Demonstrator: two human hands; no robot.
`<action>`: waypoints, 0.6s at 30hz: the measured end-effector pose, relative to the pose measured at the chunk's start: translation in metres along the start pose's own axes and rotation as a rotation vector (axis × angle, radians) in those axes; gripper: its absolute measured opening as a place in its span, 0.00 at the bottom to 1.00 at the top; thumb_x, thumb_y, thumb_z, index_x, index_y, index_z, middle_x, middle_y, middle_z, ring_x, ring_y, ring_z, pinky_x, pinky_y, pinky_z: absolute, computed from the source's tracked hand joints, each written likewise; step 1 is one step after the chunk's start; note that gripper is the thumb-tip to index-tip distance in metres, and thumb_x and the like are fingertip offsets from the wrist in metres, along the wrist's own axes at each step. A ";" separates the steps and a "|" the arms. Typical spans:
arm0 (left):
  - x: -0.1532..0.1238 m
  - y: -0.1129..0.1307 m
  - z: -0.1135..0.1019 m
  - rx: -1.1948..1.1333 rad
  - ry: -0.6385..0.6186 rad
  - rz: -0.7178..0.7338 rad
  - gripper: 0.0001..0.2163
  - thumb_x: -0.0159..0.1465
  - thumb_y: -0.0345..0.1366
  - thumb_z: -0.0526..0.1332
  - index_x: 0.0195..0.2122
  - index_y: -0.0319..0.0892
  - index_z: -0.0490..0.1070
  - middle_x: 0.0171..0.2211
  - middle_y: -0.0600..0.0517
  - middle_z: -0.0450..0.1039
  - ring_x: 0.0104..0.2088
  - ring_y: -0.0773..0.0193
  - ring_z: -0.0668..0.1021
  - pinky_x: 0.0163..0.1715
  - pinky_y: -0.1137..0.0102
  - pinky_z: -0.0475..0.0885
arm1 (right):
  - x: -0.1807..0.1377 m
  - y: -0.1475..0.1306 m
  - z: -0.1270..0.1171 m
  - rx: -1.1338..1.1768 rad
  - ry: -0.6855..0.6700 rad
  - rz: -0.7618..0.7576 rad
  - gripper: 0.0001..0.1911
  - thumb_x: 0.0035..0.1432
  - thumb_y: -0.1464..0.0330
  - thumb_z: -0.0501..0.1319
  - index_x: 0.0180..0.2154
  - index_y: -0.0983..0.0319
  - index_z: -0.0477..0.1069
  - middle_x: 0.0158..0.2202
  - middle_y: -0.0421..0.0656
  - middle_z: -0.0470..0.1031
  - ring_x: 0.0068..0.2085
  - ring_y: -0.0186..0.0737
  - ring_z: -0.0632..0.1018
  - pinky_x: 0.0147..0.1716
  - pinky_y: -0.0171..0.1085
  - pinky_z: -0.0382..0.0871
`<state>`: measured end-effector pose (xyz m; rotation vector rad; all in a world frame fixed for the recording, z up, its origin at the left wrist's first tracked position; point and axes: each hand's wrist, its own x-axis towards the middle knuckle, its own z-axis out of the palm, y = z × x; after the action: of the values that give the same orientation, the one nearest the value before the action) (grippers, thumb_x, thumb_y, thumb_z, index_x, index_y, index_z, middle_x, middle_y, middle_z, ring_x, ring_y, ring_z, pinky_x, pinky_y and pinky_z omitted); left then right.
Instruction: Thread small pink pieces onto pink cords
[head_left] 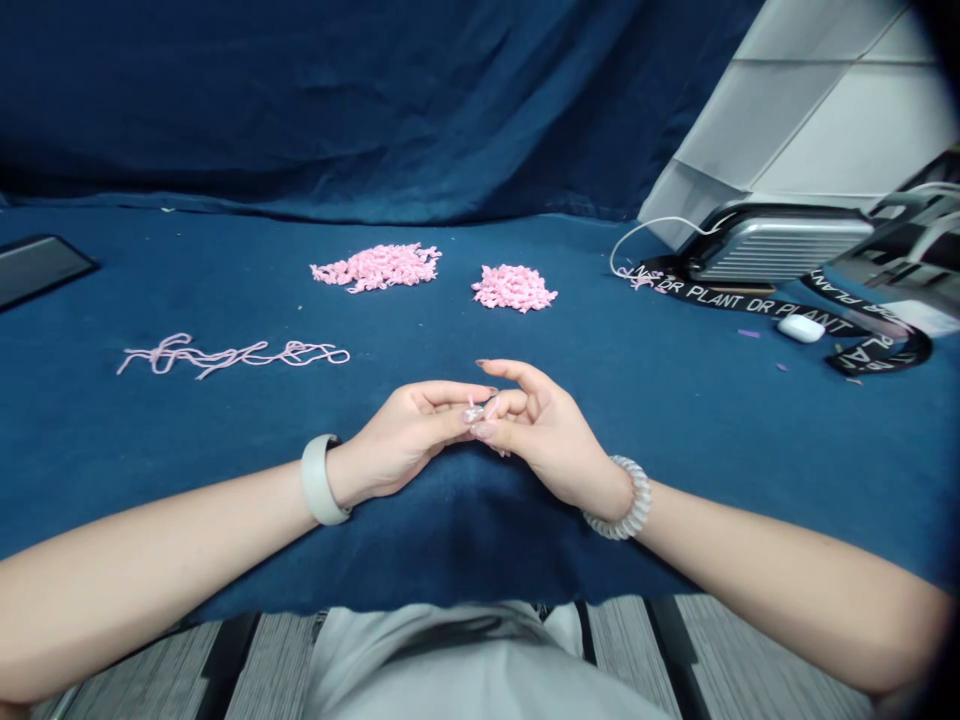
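My left hand (397, 436) and my right hand (562, 440) meet over the front of the blue-covered table, their fingertips touching. Both pinch a short pale pink string (492, 406), of which only small bits show between the thumbs and fingers. The index finger of my right hand is raised and curved away from the pinch. Beyond the hands lie two heaps of small pink knotted string pieces, a wider heap (379, 267) and a rounder heap (514, 288). Several loose lengths of pale pink string (232, 356) stretch across the cloth at the left.
At the right are a ridged silver device (780, 250) with a white cable, a black lettered strap (720, 296), a white earbud case (801, 328) and small purple scraps. A dark flat device (45, 268) lies at the far left. A blue curtain (337, 110) hangs behind.
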<state>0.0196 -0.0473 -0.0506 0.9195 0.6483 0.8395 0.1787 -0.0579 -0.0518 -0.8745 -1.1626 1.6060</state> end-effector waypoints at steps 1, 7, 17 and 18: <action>0.000 0.001 0.000 0.021 -0.028 -0.013 0.09 0.55 0.32 0.66 0.37 0.39 0.77 0.37 0.46 0.78 0.38 0.62 0.78 0.45 0.66 0.70 | 0.000 -0.001 0.000 -0.010 -0.008 0.013 0.29 0.41 0.70 0.70 0.46 0.60 0.63 0.20 0.32 0.70 0.20 0.26 0.68 0.22 0.29 0.64; 0.003 0.005 -0.003 0.076 -0.106 -0.078 0.09 0.56 0.32 0.65 0.38 0.39 0.77 0.40 0.45 0.77 0.41 0.61 0.78 0.47 0.66 0.68 | 0.003 -0.009 -0.003 -0.149 -0.043 0.061 0.37 0.38 0.70 0.71 0.51 0.62 0.59 0.20 0.32 0.70 0.21 0.28 0.71 0.23 0.30 0.66; 0.002 0.000 -0.004 0.086 -0.009 -0.045 0.09 0.51 0.35 0.69 0.28 0.36 0.72 0.25 0.53 0.72 0.28 0.71 0.73 0.34 0.73 0.67 | -0.007 -0.044 -0.007 -0.612 0.111 -0.552 0.40 0.40 0.59 0.71 0.55 0.54 0.60 0.48 0.45 0.69 0.51 0.44 0.71 0.52 0.44 0.64; 0.002 0.000 -0.004 0.081 -0.010 -0.030 0.09 0.51 0.35 0.69 0.28 0.36 0.72 0.25 0.53 0.72 0.28 0.70 0.74 0.35 0.72 0.68 | -0.013 -0.060 -0.008 -0.640 0.111 -0.646 0.37 0.43 0.56 0.69 0.54 0.51 0.60 0.53 0.43 0.65 0.55 0.44 0.67 0.54 0.43 0.63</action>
<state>0.0177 -0.0444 -0.0528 0.9840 0.6897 0.7867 0.2061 -0.0612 0.0037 -0.8368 -1.6966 0.6561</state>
